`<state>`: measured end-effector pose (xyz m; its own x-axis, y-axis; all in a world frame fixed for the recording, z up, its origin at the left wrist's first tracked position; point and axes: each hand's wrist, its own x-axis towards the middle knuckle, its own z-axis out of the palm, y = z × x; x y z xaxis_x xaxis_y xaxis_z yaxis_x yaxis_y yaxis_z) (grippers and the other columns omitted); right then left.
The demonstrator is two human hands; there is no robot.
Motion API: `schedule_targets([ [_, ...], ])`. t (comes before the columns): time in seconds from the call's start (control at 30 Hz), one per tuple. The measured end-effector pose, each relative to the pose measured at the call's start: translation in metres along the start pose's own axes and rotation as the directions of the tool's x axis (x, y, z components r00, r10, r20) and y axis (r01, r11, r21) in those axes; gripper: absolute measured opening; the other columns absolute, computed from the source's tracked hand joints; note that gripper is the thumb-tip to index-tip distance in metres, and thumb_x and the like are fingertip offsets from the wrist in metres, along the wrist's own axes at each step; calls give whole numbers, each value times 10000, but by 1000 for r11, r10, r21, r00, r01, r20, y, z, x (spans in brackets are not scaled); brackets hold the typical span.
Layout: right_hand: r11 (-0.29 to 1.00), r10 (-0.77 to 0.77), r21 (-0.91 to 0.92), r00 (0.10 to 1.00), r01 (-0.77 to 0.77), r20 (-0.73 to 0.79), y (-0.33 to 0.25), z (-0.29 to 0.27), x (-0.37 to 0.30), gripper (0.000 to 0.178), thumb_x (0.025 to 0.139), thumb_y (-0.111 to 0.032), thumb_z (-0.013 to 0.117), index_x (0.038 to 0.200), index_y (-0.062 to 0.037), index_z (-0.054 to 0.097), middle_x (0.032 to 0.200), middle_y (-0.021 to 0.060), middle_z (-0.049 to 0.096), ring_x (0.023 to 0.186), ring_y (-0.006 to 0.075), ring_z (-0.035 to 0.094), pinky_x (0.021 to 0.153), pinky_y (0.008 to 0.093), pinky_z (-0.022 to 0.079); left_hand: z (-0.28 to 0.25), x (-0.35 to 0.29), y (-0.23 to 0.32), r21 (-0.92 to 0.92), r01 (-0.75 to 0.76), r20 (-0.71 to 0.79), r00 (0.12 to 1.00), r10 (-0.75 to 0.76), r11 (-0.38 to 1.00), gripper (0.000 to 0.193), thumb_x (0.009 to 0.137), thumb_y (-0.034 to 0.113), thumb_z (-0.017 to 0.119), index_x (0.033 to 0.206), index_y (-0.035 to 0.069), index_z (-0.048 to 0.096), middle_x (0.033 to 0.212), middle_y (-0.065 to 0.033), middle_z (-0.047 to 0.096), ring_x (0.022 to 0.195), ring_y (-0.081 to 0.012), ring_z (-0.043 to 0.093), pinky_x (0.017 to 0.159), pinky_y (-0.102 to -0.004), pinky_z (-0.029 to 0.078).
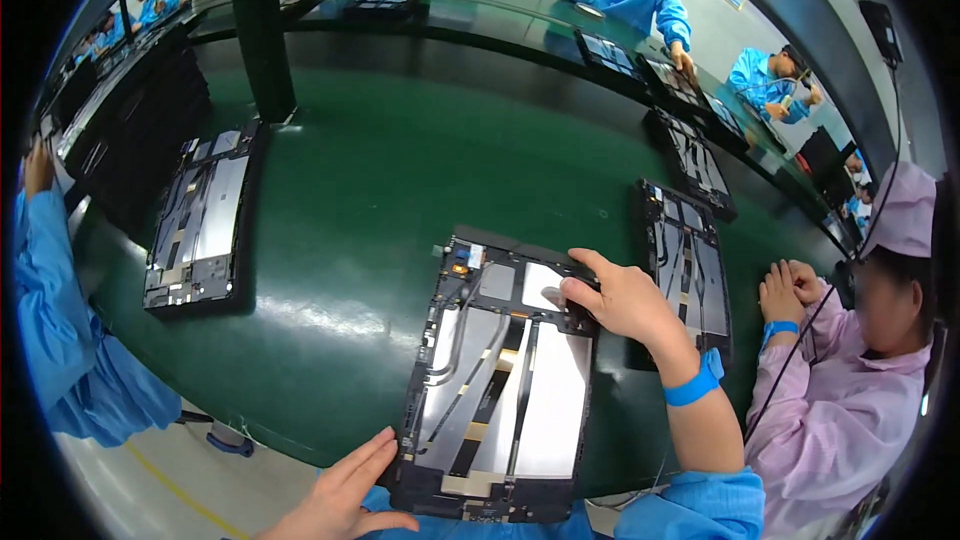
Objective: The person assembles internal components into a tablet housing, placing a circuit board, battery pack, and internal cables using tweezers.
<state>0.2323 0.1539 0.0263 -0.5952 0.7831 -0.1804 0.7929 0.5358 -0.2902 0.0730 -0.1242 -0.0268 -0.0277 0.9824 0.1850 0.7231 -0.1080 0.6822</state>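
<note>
An opened tablet [555, 390] lies in front of me at the near edge of the table, its inside facing up. Silver plates, flat ribbon cables and a black frame show in it. My right hand [640, 310], with a blue band at the wrist, grips its upper right edge, thumb over the inside and index finger along the rim. At the lower left corner my left hand [335, 495] rests its stretched fingertips against the side edge, thumb apart near the bottom edge. The tablet's underside is hidden.
Another opened tablet [690, 260] lies right of mine, with one more [695, 160] beyond. A further tablet [200, 225] is at the left, beside a stack of black trays [140, 130]. A dark post [260, 30] rises behind. A person in pink [830, 390] sits at the right.
</note>
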Motion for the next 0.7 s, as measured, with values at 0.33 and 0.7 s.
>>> schedule_targets([
  [0.33, 993, -54, 108, 997, 48, 49, 5, -3, 8, 540, 725, -434, 501, 1082, -34, 434, 917, 225, 536, 869, 359, 510, 750, 367, 401, 6, 8, 2, -62, -69, -127, 990, 60, 996, 637, 516, 240, 742, 1010, -63, 476, 989, -208, 519, 888, -293, 539, 749, -320, 444],
  [0.7, 1000, -16, 8, 995, 16, 100, 3, -1, -31, 540, 705, -446, 525, 1047, -47, 400, 763, 221, 561, 727, 373, 544, 643, 394, 424, 23, -27, 18, -113, -80, -145, 987, 63, 990, 641, 509, 284, 746, 978, -73, 491, 901, -191, 559, 812, -278, 570, 719, -323, 460],
])
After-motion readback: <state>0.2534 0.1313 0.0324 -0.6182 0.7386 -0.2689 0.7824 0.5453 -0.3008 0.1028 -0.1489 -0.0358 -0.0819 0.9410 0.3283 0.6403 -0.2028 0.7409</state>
